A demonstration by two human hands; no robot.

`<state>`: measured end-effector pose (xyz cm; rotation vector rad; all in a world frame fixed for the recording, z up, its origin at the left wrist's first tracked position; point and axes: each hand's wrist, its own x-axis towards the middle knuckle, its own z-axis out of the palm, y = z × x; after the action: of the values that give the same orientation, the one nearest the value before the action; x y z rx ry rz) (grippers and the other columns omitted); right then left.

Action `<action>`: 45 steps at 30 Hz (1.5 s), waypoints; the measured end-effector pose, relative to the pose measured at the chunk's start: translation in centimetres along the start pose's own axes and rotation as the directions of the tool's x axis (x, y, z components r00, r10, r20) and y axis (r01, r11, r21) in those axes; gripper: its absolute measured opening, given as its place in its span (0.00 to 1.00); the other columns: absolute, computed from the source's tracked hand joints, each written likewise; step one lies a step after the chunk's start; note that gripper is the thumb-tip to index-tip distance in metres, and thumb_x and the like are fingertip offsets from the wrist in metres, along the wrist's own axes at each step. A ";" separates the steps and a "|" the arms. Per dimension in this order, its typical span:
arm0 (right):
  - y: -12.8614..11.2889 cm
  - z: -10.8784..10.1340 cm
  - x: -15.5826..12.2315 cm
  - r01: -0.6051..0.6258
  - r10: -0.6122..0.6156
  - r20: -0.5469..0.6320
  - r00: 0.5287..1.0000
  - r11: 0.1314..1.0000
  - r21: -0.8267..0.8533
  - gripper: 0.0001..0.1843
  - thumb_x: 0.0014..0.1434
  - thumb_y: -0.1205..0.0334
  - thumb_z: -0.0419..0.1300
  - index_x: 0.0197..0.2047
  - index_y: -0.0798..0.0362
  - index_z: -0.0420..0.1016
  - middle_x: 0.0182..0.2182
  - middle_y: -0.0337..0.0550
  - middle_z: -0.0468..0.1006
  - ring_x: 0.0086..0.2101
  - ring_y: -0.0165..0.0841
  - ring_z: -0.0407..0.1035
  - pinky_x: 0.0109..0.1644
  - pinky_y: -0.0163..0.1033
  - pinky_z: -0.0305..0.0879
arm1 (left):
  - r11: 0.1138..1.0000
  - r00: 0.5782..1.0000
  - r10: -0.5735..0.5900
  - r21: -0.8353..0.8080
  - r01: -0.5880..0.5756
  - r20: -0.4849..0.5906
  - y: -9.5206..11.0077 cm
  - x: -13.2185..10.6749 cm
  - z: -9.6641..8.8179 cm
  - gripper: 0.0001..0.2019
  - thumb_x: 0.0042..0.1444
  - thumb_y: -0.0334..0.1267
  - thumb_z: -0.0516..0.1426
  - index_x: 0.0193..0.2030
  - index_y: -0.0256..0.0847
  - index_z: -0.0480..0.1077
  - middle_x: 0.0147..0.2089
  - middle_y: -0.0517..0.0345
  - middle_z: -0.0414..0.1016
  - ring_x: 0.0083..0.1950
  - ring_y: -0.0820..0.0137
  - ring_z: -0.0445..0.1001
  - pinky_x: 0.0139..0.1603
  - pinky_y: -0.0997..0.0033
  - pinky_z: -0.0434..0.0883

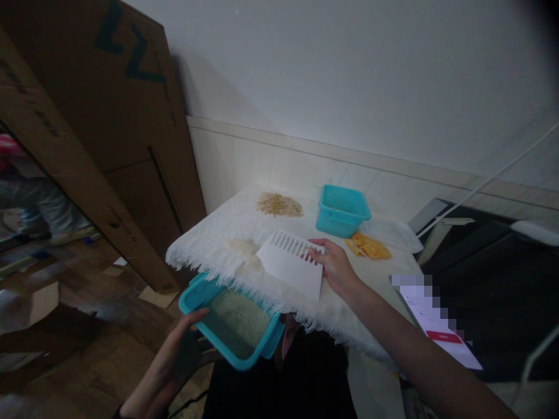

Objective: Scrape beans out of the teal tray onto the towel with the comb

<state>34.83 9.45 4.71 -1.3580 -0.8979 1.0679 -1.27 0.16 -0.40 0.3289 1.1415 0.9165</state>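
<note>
My left hand (177,346) grips the near left side of a teal plastic basin (225,351), thumb over its rim. Pale, rice-like grains (240,320) cover the basin's bottom. It is held just below the fringed front edge of a white cloth (301,317). Closed around the right end of a flat white slotted plastic panel (288,265), my right hand (335,267) keeps it tilted over the cloth. Beside the panel's left edge lies a thin patch of pale grains (242,247), partly hidden by the panel.
Farther back on the cloth are a pile of yellowish beans (279,205), a second teal basin (343,212) and an orange-yellow crumpled item (371,247). A tall cardboard box (144,139) stands at the left. A lit phone-like screen (437,326) lies at the right.
</note>
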 end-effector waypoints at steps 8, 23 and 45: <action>-0.7 1.5 -3.6 -0.014 0.023 0.184 0.983 0.999 -0.051 0.32 0.43 0.43 0.84 0.47 0.50 0.85 0.30 0.44 0.88 0.31 0.42 0.80 0.36 0.42 0.71 | 1.000 0.999 0.019 0.002 -0.019 -0.026 -0.4 -0.2 0.6 0.41 0.51 0.51 0.78 0.69 0.45 0.72 0.53 0.45 0.92 0.61 0.39 0.89 0.59 0.45 0.85; -2.8 3.3 -1.8 0.395 -0.383 0.095 0.919 0.902 -0.173 0.25 0.55 0.39 0.76 0.50 0.43 0.88 0.35 0.46 0.88 0.31 0.44 0.78 0.37 0.47 0.73 | 1.000 0.999 -0.007 -0.005 0.007 -0.043 -0.2 0.3 0.0 0.39 0.53 0.51 0.77 0.68 0.39 0.73 0.48 0.42 0.92 0.58 0.40 0.90 0.58 0.45 0.86; 0.2 4.3 -5.7 0.916 -0.808 0.444 0.386 0.278 -0.290 0.17 0.76 0.70 0.61 0.56 0.46 0.90 0.45 0.43 0.94 0.40 0.36 0.90 0.48 0.37 0.88 | 1.000 0.999 0.028 -0.001 -0.028 -0.036 -0.2 0.1 -0.1 0.41 0.53 0.53 0.76 0.70 0.44 0.70 0.50 0.45 0.91 0.57 0.41 0.90 0.56 0.45 0.85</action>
<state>29.07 5.31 5.24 -0.8339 -1.9079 0.0402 -1.21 0.12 -0.63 0.3288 1.1716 0.9516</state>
